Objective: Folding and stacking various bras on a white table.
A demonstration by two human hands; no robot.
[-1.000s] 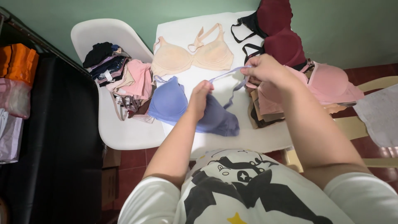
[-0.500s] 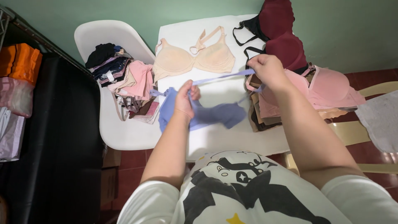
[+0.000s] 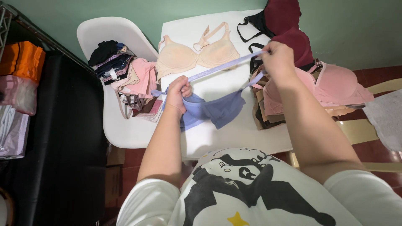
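A blue bra [image 3: 217, 109] hangs over the white table [image 3: 234, 138], stretched between both hands. My left hand [image 3: 178, 93] grips one end of it near the table's left edge. My right hand [image 3: 276, 58] pinches the other end of its pale strap [image 3: 224, 67], pulled taut above a peach bra [image 3: 197, 54] that lies flat on the table.
A white chair [image 3: 113, 37] at the left carries a pile of folded clothes [image 3: 125, 77]. Dark red bras [image 3: 289, 25] and a pink bra [image 3: 335, 86] top a stack at the table's right. A dark rack with orange and pink bundles [image 3: 19, 71] stands far left.
My hands have drawn apart, stretching the blue bra's strap taut. The left hand has moved left and up with the cup; the bra has lifted off the table.
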